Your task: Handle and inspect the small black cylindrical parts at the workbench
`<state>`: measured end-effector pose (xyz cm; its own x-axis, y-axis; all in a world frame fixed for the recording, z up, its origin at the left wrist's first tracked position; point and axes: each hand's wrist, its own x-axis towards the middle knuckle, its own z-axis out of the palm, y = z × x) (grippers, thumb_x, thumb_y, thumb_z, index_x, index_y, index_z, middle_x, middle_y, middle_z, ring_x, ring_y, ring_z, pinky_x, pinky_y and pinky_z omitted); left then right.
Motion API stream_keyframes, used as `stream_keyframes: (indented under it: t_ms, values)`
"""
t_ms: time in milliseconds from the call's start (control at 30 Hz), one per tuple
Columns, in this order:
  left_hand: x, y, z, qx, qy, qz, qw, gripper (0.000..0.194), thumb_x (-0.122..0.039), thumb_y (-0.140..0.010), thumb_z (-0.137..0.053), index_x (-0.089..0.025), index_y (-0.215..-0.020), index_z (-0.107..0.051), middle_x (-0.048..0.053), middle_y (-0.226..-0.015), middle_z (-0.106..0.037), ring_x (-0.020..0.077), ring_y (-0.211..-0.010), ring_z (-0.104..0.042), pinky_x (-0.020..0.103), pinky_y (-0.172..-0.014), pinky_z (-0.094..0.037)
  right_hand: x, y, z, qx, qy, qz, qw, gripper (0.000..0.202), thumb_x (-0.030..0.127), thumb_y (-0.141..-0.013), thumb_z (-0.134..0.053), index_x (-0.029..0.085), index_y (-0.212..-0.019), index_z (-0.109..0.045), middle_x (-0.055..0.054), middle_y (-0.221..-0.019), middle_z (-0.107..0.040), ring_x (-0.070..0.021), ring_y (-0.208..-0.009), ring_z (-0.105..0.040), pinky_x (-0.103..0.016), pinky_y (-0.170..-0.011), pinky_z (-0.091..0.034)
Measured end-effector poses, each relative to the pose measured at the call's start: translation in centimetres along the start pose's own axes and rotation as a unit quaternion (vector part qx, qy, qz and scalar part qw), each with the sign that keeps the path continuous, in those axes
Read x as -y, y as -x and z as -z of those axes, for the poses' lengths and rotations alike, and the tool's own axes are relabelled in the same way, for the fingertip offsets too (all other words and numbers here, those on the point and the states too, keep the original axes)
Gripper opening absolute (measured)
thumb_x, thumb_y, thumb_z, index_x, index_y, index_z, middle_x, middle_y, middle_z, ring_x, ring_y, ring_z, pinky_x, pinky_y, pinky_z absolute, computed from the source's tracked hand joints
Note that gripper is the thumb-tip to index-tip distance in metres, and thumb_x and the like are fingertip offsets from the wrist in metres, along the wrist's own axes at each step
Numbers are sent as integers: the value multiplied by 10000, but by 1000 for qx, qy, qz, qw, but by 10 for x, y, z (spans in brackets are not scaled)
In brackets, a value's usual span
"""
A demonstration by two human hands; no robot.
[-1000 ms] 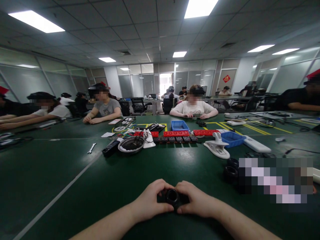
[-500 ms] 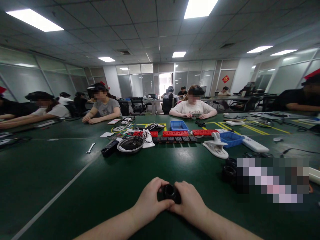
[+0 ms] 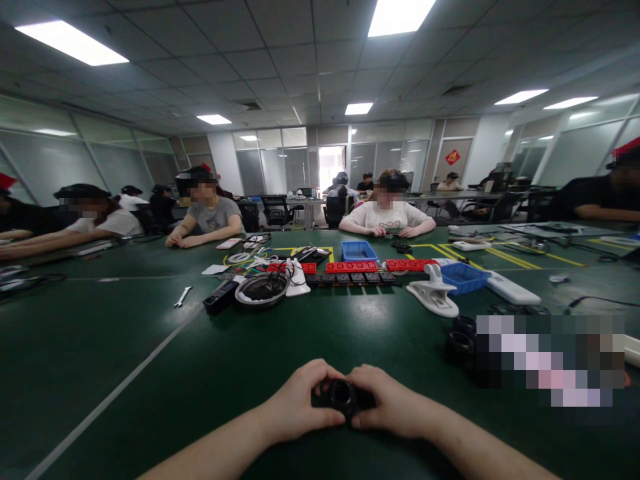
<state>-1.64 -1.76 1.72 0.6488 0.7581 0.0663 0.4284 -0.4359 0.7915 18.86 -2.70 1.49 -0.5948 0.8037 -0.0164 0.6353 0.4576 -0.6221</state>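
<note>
A small black hollow cylinder [image 3: 342,408] stands at the near middle of the table, its round opening facing up toward me. From one side my left hand [image 3: 300,403] curls around it, fingers at the far side and thumb at the near side. My right hand [image 3: 393,405] grips it the same way from the other side. The thumb tips are slightly apart in front of it. Its lower part is dark and partly hidden between the hands.
Two black ring-shaped parts [image 3: 461,343] lie to the right, beside a blurred-out patch. Farther back are a white clip base [image 3: 434,297], blue bins [image 3: 359,252], red strips [image 3: 351,267], a round metal dish [image 3: 261,292] and a wrench [image 3: 183,297]. Several people sit around the table.
My thumbs have drawn apart at the near side of the cylinder, showing more of it. The hands and the cylinder sit slightly lower in view.
</note>
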Motion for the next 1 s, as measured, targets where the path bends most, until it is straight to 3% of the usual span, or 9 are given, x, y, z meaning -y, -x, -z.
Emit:
stream_keyframes:
  t_ms: [200,400,500,633,767,1000]
  values:
    - [-4,0,-6,-43,-19,18,999,338,-206,-613,-734,-186,-920,-594,-13,-838,-502,158,-754,-476,234,-653,-381,-1,-6,-16,-59,16,-80,995,391,311,-484,-804,165,-748,-556,16,-737,-533,-157,-697,-483,-229,-577,-328]
    - [-7,1,-16,-99,-41,63,992,321,-178,-625,-697,-180,-922,-574,1,-859,-525,179,-781,-489,266,-693,-389,13,-7,-28,-131,138,-121,974,337,413,-597,-693,168,-757,-526,-40,-759,-577,-202,-699,-504,-297,-621,-340]
    - [-7,1,-14,-91,-44,52,994,323,-195,-637,-697,-188,-935,-574,0,-858,-524,177,-776,-486,262,-685,-389,16,-3,-25,-118,114,-91,982,427,459,-583,-706,170,-859,-554,-59,-872,-596,-235,-798,-517,-333,-696,-357]
    - [-7,1,-8,-64,-40,27,997,326,-216,-659,-696,-195,-963,-580,1,-869,-522,171,-780,-483,247,-671,-389,13,1,-13,-67,22,-23,997,470,295,-616,-712,191,-1043,-548,-51,-985,-584,-230,-911,-504,-336,-792,-361]
    - [-6,1,-6,-43,-35,15,998,339,-223,-669,-693,-209,-986,-575,-3,-886,-516,160,-769,-479,238,-665,-391,6,2,-2,-18,-28,2,999,352,182,-625,-695,184,-962,-596,-24,-925,-588,-198,-855,-513,-296,-762,-379]
    - [-7,2,-9,-43,-22,23,999,355,-221,-646,-712,-201,-976,-582,-1,-889,-518,164,-778,-483,239,-665,-387,-3,-4,-10,-46,-51,-53,996,326,204,-522,-784,165,-759,-564,28,-744,-509,-151,-717,-476,-225,-604,-356]
